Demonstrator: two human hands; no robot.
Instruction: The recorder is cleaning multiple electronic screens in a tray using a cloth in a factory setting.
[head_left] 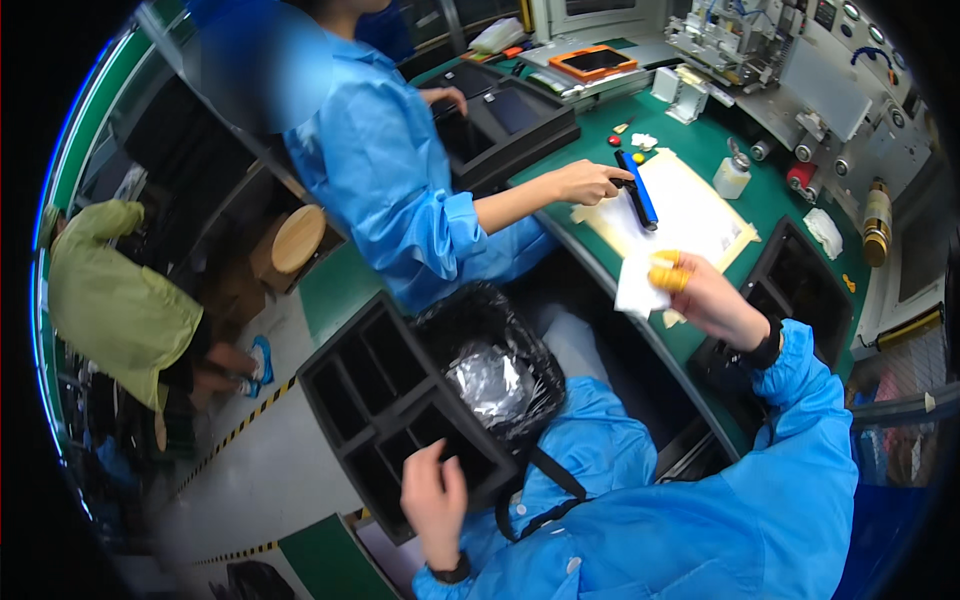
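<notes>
Two hands, well apart. Right hand [712, 303], yellow finger covers on the fingertips, reaches over the near edge of the green worktop [703, 137], a black band at its wrist. It pinches a thin white wipe or sheet [637, 290]; material uncertain. The wipe hangs from the fingers at the near side of a cream-coloured flat sheet with a paler middle [690, 205]; whether they touch, cannot tell.

Left hand [433, 500] low, bare, thumb and fingers spread, nothing seen in it. It is over the near end of a black compartmented tray [402, 413]; contact with the tray cannot be told.

Beside that tray: a bin lined with a black plastic bag [540, 350], crumpled clear plastic [490, 382] inside.

Across the worktop corner, a co-worker in a blue smock [375, 165]. One co-worker's hand [588, 184] grips a blue roller with a black handle [640, 195] over the cream sheet; the other is at a second black tray [545, 130].

Beyond the sheet, a white bottle with a metal top [733, 180]. Further right, a crumpled white cloth [823, 233] near the far edge.

Far left, on the walkway: a stooping person in a yellow-green smock [115, 285].
</notes>
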